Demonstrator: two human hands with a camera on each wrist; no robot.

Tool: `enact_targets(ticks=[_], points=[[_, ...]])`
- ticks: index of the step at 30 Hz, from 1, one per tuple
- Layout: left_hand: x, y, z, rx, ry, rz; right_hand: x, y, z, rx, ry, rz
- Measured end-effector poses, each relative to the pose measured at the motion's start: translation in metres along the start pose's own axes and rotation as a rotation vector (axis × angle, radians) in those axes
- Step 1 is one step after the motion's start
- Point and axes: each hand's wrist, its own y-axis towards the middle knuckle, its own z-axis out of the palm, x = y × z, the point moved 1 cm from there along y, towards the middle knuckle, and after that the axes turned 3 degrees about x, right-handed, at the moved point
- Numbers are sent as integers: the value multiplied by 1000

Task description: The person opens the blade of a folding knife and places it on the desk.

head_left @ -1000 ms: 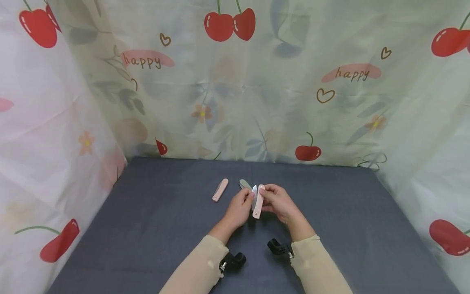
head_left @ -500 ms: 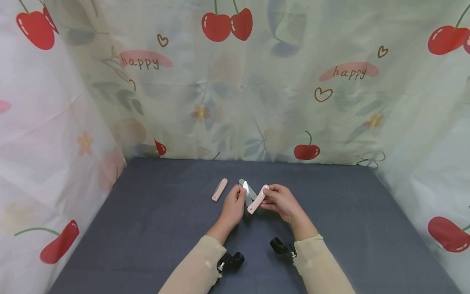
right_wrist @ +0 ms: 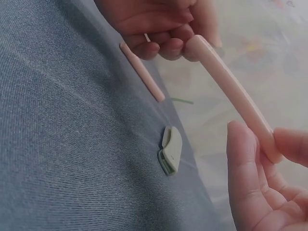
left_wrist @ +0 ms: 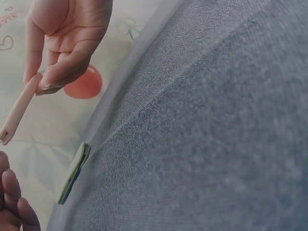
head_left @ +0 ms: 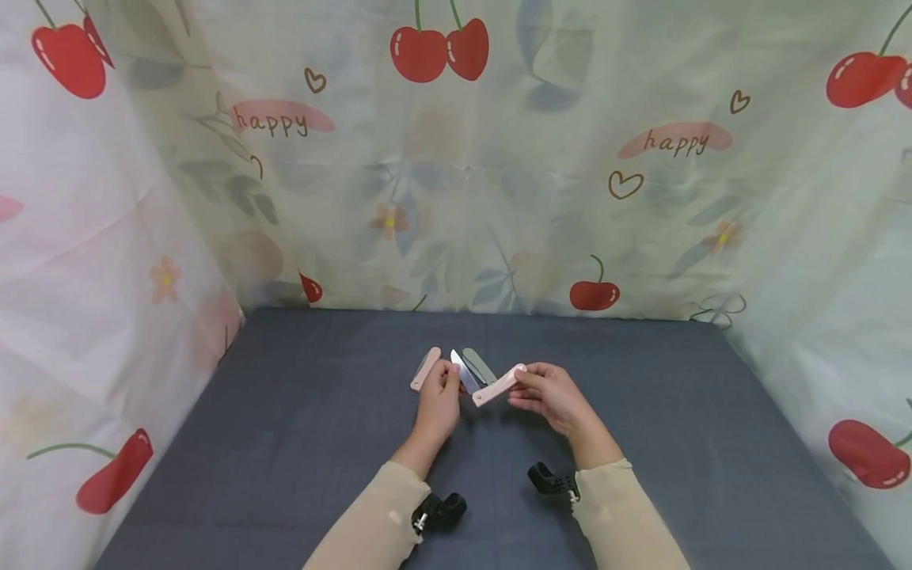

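A pink folding knife (head_left: 499, 386) is held above the table with its silver blade (head_left: 461, 370) swung partly out, at a wide angle to the handle. My left hand (head_left: 436, 409) pinches the blade between thumb and fingers. The far end of the handle is pinched by my right hand (head_left: 559, 396), as the right wrist view also shows on the pink handle (right_wrist: 240, 98). Behind the blade lies a closed green folding knife (head_left: 480, 365). Another pink folding knife (head_left: 428, 366) rests on the cloth just beyond my left hand, which covers part of it.
A dark grey cloth (head_left: 321, 443) covers the table. Patterned curtains (head_left: 463, 198) with cherries and "happy" lettering stand at the back and both sides. Black wrist cameras (head_left: 440, 513) sit at the cuffs of the beige sleeves (head_left: 370, 514).
My left hand has moved left with the blade, widening its angle from the handle. The handle has tilted flatter, and my right hand has shifted slightly right. The other knives stay put.
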Motion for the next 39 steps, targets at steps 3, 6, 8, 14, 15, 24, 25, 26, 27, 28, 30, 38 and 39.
enact_targets(ticks=[3,6,8,14,15,24,25,26,27,28,30,38,39], points=[[-1,-1,-1,-2,-11,-44,0,0,-1,-2,2,-1],[-3,-1,-4,18,-13,-119,-1,1,-2,-13,-6,-7],[-4,0,-7,36,-6,-157,-2,2,-3,-14,-15,-5],[-7,2,-18,114,39,-191,-3,4,-4,40,-45,1],[-8,3,-19,130,56,-191,-2,4,-4,48,-52,1],[-7,8,-33,252,161,-228,-2,5,-6,164,-116,40],[-7,9,-35,268,164,-226,-2,5,-7,184,-126,45],[-7,10,-37,283,164,-223,-2,5,-8,207,-141,48],[-7,11,-38,298,163,-225,-1,6,-9,228,-156,50],[-7,12,-40,310,161,-228,-1,6,-9,251,-171,51],[-8,13,-43,335,160,-232,-1,7,-11,292,-199,59],[-28,9,-48,392,187,-226,-1,9,-14,373,-247,74],[-32,8,-49,396,183,-218,-1,9,-14,372,-254,69]])
